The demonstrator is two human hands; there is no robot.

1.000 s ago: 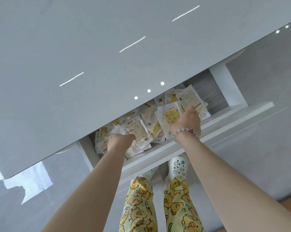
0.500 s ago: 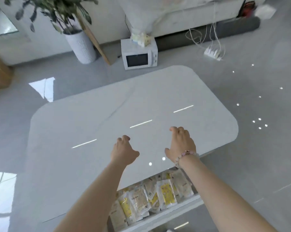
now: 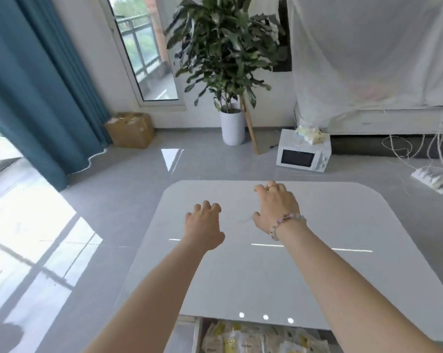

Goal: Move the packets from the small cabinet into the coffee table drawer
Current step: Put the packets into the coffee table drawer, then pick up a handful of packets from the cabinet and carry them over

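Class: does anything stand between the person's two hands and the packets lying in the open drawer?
The white tabletop does: the left hand and right hand are above it, empty, while the packets lie in the drawer below its near edge. The drawer's near part is uncovered from above.

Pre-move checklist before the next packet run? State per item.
1. Left hand free: ok, fingers loosely curled, holds nothing.
2. Right hand free: ok, relaxed above the table, holds nothing.
3. Drawer open: ok, it sticks out under the table's near edge.
4. Packets in drawer: ok, several lie inside.
5. Table top free of packets: ok.
6. Small cabinet located: cannot tell, none plainly in view.
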